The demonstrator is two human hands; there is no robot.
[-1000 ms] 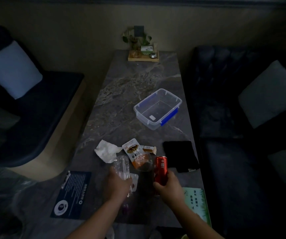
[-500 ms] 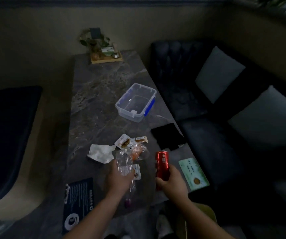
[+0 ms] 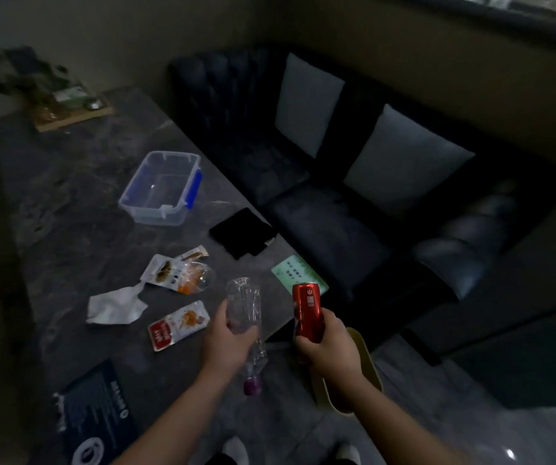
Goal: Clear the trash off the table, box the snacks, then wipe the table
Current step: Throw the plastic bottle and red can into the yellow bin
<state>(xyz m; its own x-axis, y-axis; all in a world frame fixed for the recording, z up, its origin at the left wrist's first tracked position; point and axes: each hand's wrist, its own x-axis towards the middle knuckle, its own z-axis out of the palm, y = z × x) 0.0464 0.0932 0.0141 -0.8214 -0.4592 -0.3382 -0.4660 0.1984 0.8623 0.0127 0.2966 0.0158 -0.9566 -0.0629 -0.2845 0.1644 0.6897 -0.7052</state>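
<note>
My left hand (image 3: pixel 228 344) grips a crushed clear plastic bottle (image 3: pixel 244 303) with a purple cap, held upside down above the table's near right edge. My right hand (image 3: pixel 332 347) holds a red drink can (image 3: pixel 307 310) just past that edge, over a yellowish bin rim (image 3: pixel 369 364) on the floor. On the dark marble table (image 3: pixel 78 229) lie a crumpled white tissue (image 3: pixel 115 307), a red-and-white snack packet (image 3: pixel 177 325), a white snack pouch (image 3: pixel 164 271), a clear wrapper with orange bits (image 3: pixel 196 280) and a small snack bar (image 3: pixel 196 254). An empty clear box with blue clips (image 3: pixel 162 189) stands further back.
A black cloth (image 3: pixel 241 233) and a green card (image 3: pixel 298 273) lie near the table's right edge. A dark blue leaflet (image 3: pixel 97 414) lies at the near left corner. A wooden tray with a plant (image 3: pixel 65 109) sits at the far end. A dark sofa (image 3: pixel 337 203) with grey cushions runs along the right.
My view has swung to the right. Both hands have carried the bottle and the can rightward, from over the snacks to the table's right edge and over the bin.
</note>
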